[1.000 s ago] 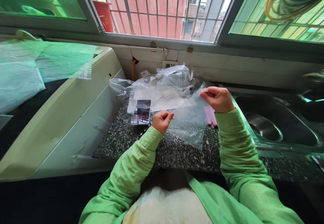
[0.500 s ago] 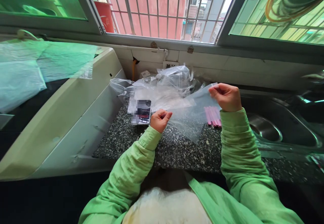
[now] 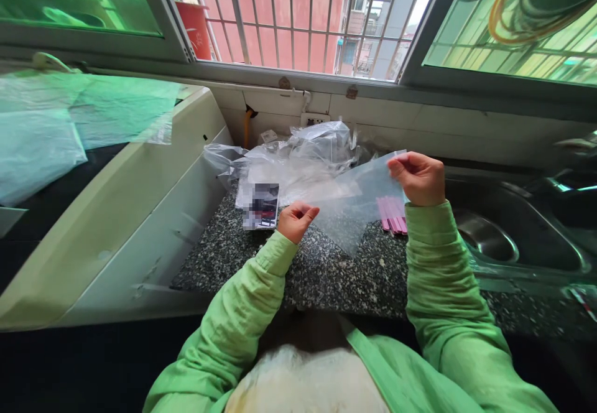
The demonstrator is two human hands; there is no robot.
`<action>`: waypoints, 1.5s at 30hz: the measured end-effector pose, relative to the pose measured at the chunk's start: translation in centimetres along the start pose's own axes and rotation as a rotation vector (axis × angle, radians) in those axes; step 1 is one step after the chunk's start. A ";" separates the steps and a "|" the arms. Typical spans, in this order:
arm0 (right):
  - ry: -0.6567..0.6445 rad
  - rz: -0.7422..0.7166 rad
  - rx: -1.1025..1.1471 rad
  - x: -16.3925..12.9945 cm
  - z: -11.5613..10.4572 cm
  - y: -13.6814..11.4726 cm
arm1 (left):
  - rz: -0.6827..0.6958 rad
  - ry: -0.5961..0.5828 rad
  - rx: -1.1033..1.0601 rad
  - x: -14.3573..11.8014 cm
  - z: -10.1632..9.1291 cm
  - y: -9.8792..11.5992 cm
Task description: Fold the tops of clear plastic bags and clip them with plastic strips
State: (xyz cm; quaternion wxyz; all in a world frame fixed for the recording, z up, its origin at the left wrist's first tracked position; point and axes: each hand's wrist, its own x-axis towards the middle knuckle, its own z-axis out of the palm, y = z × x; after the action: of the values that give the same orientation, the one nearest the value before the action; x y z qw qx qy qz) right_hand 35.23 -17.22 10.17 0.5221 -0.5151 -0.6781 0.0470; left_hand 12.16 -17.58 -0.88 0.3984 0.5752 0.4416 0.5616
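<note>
Between both sets of fingertips a clear plastic bag is pinched at two of its corners. Right hand has thumb and curled fingers closed tight on the upper right corner, raised a bit above the counter. Left hand pinches the lower left edge, fingers folded in, thumb on top, sitting low near the counter. Held this way the bag stretches flat and slanted between the hands, lowest corner hanging free just over the stone; looks like the two-point grip is there to keep the thin film taut so it doesn't flop or cling to itself. Bag appears empty, can't tell if its mouth is open.

Just beside the right wrist, behind the bag, a bunch of pink sticks lies flat on the counter, partly seen through the plastic. Near the left hand, up and to its left, a small dark card or packet lies on the counter, its face blurred. Behind both, against the wall, a loose pile of clear plastic wrap and bags, crumpled, within easy reach.

All of this sits on a speckled granite counter. To the right a steel sink, apart from the hands. To the left a white appliance with a plastic sheet draped over its top. Barred window above. Both sleeves light green.
</note>
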 end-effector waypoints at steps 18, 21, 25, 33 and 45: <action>0.029 -0.007 -0.010 0.2 -0.4 0.3 | -0.006 -0.036 0.063 0.1 0.3 -0.8; 0.025 0.007 -0.004 0.3 -0.3 0.5 | -0.004 -0.049 0.074 0.1 0.3 -0.7; 0.057 0.010 0.026 0.3 -0.3 0.6 | -0.019 -0.080 0.083 -0.1 0.3 -0.4; 0.222 -0.016 0.064 0.5 -0.9 1.0 | -0.047 -0.219 0.194 -0.2 0.5 -0.5; 0.255 0.000 0.094 0.6 -1.0 1.2 | -0.091 -0.212 0.188 0.0 0.4 -0.3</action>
State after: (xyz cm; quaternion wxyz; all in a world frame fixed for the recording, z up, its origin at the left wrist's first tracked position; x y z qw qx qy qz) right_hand 36.76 -16.71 10.29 0.6278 -0.4919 -0.6031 0.0130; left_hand 12.53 -17.50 -1.21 0.4120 0.6456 0.4734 0.4352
